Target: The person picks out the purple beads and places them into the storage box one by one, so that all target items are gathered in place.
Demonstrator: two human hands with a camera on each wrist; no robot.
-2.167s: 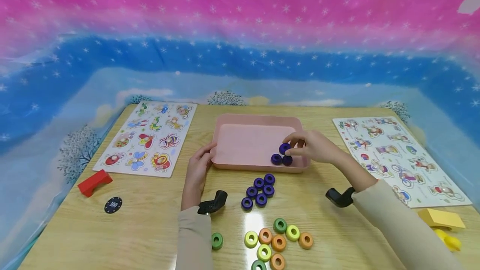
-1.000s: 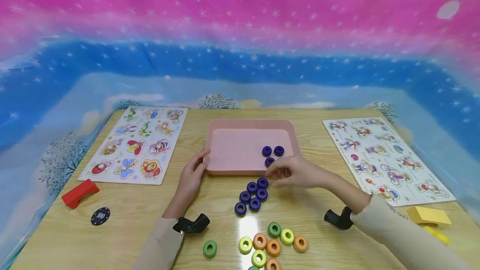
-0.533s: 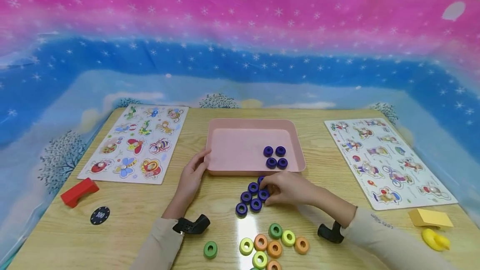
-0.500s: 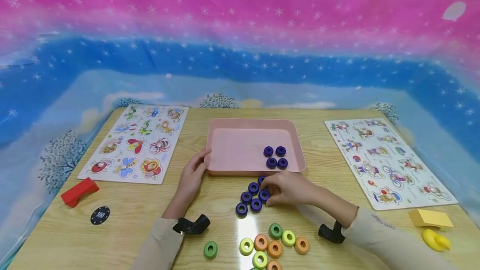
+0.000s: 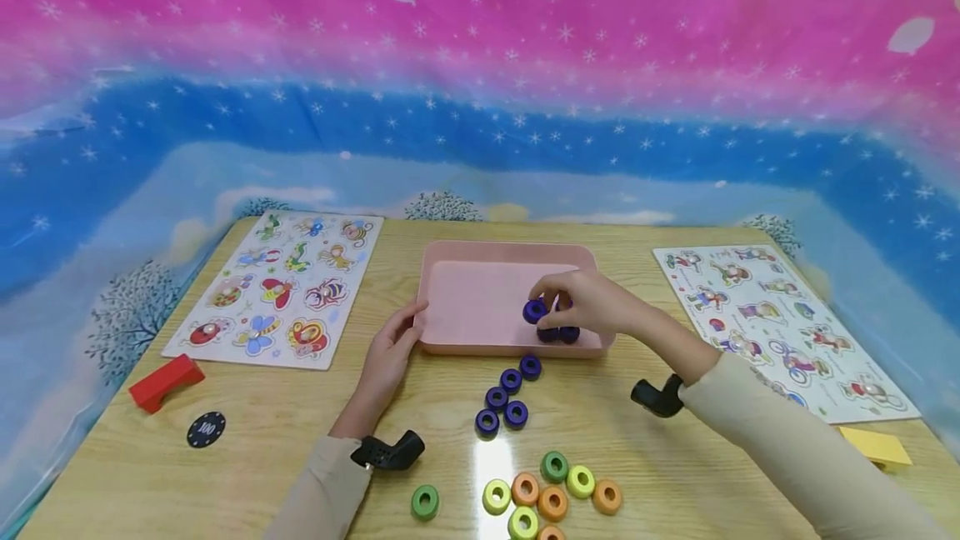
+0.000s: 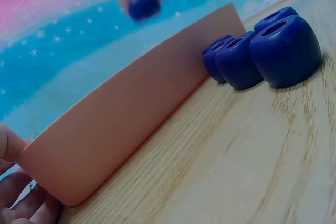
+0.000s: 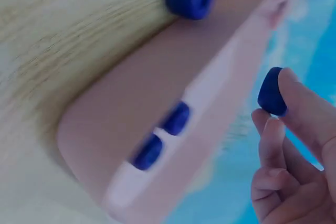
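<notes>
My right hand (image 5: 581, 302) pinches a dark purple bead (image 5: 535, 311) with a hole through it, between thumb and fingertips. It is held above the right part of a shallow pink tray (image 5: 480, 350). Other purple beads (image 5: 569, 335) lie in the tray under that hand, partly hidden by it. At the tray's left end my left hand (image 5: 386, 361) holds the rim; in the left wrist view its fingers (image 6: 26, 195) bend against the outer corner. Several more purple beads (image 5: 515, 415) lie on the table in front of the tray.
Green, yellow and orange beads (image 5: 552, 503) lie nearer me, with a green bead (image 5: 425, 502) apart on the left. Picture boards flank the tray, left (image 5: 277, 290) and right (image 5: 780, 323). A red block (image 5: 167, 382), a black chip (image 5: 206, 429) and a yellow block (image 5: 876, 447) lie outward.
My right hand let go of a purple bead in the tray, came down to the table group, took another and raised it over the tray. My left hand stayed at the tray's left end.
</notes>
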